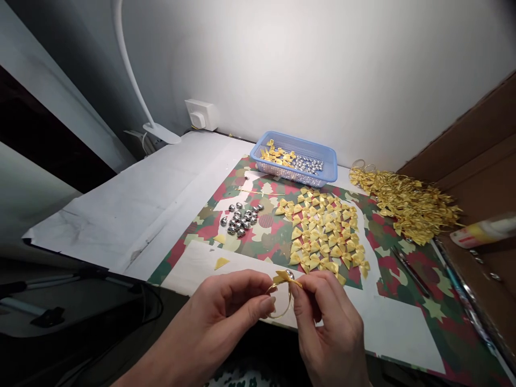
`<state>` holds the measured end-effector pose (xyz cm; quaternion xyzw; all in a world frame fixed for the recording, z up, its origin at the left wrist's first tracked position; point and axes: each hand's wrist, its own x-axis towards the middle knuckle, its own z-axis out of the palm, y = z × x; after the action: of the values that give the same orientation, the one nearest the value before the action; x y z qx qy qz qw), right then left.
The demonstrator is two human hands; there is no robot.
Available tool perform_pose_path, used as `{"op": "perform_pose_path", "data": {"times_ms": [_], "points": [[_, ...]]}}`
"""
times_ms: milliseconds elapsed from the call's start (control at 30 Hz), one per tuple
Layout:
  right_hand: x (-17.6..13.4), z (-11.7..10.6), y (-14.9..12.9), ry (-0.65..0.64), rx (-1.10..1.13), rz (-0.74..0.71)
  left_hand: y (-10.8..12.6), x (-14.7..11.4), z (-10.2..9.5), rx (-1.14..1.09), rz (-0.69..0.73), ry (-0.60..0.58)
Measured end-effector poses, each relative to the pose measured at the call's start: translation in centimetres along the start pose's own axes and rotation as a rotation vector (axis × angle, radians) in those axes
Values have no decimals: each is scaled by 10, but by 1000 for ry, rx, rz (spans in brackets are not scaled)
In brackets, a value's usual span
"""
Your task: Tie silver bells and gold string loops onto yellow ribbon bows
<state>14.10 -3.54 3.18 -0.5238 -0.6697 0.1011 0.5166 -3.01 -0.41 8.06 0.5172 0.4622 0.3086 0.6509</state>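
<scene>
Pinching a yellow bow (281, 277) between fingers (266, 305), left hand (231, 309) and right hand (332, 317) nearly meet. Silver bells (241, 220) lie farther left.

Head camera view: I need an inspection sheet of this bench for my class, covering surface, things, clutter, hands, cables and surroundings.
Surface: white-covered table, camouflage-patterned mat, white paper along the near edge.
Things: yellow ribbon bow with loop and silver bell; rows of bows; loose bells; blue basket containing bows and bells; ribbon heap.
Clutter: ribbon scrap, tweezers-like tool, bottle.
Hands: left hand holds the loop; right hand pinches the bow.
Cables: white cable beside the lamp; dark cable below the table.
Surroundings: white wall, socket, brown cardboard.
</scene>
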Motion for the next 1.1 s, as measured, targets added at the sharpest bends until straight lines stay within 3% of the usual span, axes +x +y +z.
{"op": "perform_pose_path", "data": {"times_ms": [100, 200, 367, 433, 533, 700, 767, 900, 1033, 1100], "points": [[-2, 1, -4, 14, -19, 0, -4, 5, 1, 32, -4, 33], [-6, 1, -4, -3, -82, -17, -11, 8, 5, 171, -7, 161], [-7, -1, 3, 32, -339, -226, -11, 4, 19, 360, 2, 326], [-5, -2, 5, 15, -362, -232, -5, -2, 23, 294, -71, 272], [0, -4, 5, -7, -230, -156, 2, -10, 17, 264, -89, 150], [-1, -7, 0, -67, 18, 33, 5, -5, -7, 423, 184, 278], [-3, -6, 0, -89, 50, 50, 7, 1, -11, 412, 250, 237], [-4, -5, 4, -100, 81, 51, 10, 11, -7, 397, 177, -17], [4, -15, 0, -146, 93, 22, 5, 15, -6, 220, 81, -35], [9, -24, -10, -74, 126, 104, 2, 15, -7, 160, 47, -32]]}}
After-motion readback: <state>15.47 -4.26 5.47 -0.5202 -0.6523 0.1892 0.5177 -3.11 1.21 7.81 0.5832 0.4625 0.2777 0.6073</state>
